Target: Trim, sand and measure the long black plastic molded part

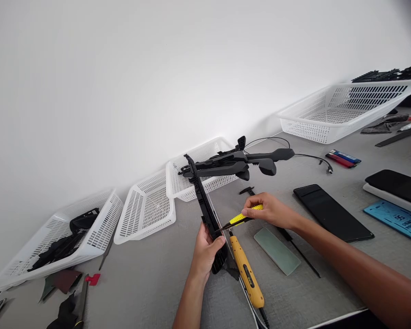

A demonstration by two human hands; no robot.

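My left hand (206,251) is wrapped round the lower part of a long black plastic part (205,205), which stands tilted over the table. My right hand (265,210) is closed on a yellow-handled tool (241,219). The dark tip of this tool touches or nearly touches the black part just above my left thumb. Beside them on the table lies a yellow corded power tool (247,274). Right of it is a pale green rectangular stone (276,251). Behind the black part, more black plastic parts (222,167) lie across a white basket (222,184).
A basket of black parts (99,233) stands at the left, beside another white basket (147,208). One more basket (329,125) is at the back right. A black phone-like slab (332,211), lighters (344,158), a caliper (301,253) and a blue item (399,221) lie at the right.
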